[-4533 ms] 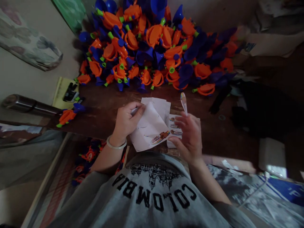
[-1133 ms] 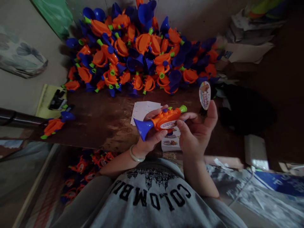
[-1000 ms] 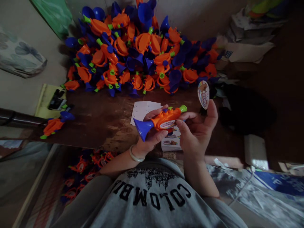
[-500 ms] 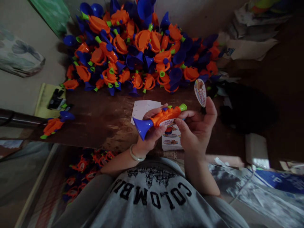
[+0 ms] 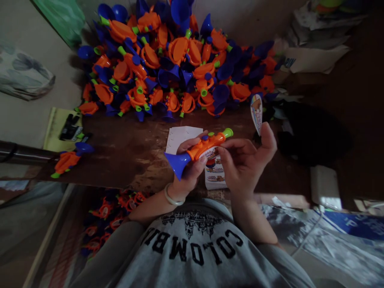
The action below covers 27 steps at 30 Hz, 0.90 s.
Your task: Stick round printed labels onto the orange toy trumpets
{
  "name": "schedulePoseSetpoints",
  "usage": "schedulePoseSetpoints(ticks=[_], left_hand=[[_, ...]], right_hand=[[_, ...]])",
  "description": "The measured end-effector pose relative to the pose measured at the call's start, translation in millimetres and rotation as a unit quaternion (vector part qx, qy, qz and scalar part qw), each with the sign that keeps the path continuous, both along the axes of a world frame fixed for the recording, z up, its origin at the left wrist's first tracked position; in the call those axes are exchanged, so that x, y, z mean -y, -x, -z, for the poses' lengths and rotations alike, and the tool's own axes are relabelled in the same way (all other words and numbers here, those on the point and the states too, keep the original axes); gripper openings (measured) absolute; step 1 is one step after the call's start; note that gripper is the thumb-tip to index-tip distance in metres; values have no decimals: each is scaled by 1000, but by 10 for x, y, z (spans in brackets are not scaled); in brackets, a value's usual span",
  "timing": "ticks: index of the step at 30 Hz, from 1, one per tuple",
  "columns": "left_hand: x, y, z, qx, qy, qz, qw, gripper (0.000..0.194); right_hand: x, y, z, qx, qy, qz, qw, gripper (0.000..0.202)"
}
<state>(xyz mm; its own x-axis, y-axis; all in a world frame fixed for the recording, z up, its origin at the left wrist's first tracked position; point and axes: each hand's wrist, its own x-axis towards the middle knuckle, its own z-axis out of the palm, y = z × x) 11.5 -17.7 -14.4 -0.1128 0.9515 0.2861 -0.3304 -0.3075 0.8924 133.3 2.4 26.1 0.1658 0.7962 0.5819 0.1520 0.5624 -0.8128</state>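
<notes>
A toy trumpet [image 5: 207, 146] is held at a tilt, its blue bell to the left and its green mouthpiece to the upper right. My left hand [image 5: 189, 180] wraps round its orange body near the bell. With thumb and forefinger closed, my right hand [image 5: 244, 170] touches the mouthpiece end, the thumb at the edge of a printed label on the trumpet's side. A pointed oval sticker [image 5: 257, 113] with a bear picture clings to a raised fingertip of that hand. Below the trumpet lies a stack of sticker sheets [image 5: 216, 180], partly hidden by my hands.
A big heap of toy trumpets [image 5: 180, 52] fills the back of the brown table [image 5: 120, 152]. White paper [image 5: 183, 136] lies behind my left hand. One trumpet [image 5: 67, 161] sits at the left by a dark pole [image 5: 27, 152]. More trumpets [image 5: 105, 212] lie below the table edge.
Both hands and the trumpet have shifted slightly left. The sticker on my right fingertip has turned more upright.
</notes>
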Motion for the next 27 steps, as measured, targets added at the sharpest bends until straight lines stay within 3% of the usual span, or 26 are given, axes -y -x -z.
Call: schedulePoseSetpoints(ticks=[12, 18, 24, 27], left_hand=[[10, 53, -72, 60, -57, -8, 997, 38], [17, 82, -67, 42, -45, -7, 998, 39], [0, 81, -119, 60, -54, -55, 995, 35], [-13, 69, -158, 79, -48, -34, 995, 37]], right_hand=[[-17, 70, -6, 15, -44, 17, 999, 79], [9, 81, -22, 51, -44, 38, 997, 79], [-171, -167, 81, 142, -18, 154, 978, 91], [-205, -112, 121, 109, 30, 60, 992, 102]])
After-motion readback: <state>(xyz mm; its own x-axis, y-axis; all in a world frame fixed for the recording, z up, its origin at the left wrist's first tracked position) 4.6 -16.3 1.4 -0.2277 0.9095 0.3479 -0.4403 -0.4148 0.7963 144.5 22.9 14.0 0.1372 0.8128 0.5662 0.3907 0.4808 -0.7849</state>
